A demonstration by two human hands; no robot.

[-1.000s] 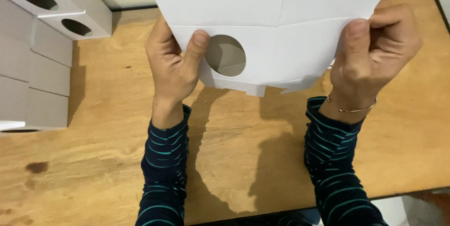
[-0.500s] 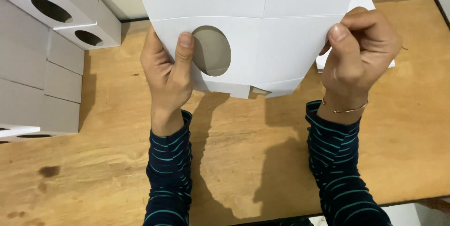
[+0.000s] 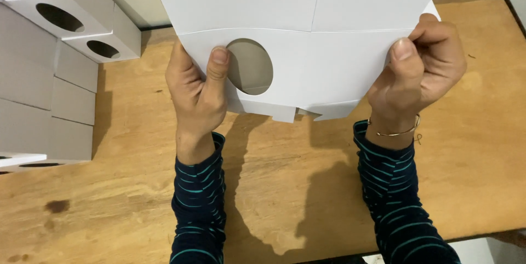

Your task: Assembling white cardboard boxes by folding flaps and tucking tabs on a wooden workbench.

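A flat sheet of white card (image 3: 329, 67), die-cut and creased as an unfolded box blank with a round hole (image 3: 250, 67) punched through one panel, is held up in the air above a wooden table (image 3: 285, 187), filling the upper middle of the view. It is gripped at both side edges, which seems to keep the wide sheet taut and level so that its fold lines can be worked. The left hand (image 3: 196, 97) is clamped on the sheet's left edge, with the thumb pressed flat on the near face just beside the hole and the fingers hidden behind the card. The right hand (image 3: 419, 75) is pinched shut on the right edge, thumb on the front and fingers curled behind; a thin bracelet (image 3: 392, 131) is worn at that wrist. Small pointed tabs are seen hanging from the sheet's lower edge. Both forearms are covered by dark sleeves with thin teal stripes (image 3: 200, 209). To the left, well apart from the hands, a stack of assembled white boxes (image 3: 66, 23) is piled on the table, two of them showing the same round hole in one face. The table behind the sheet is hidden by it, and shadows of the arms and card are cast on the wood below. Nothing is seen between the hands and the boxes.
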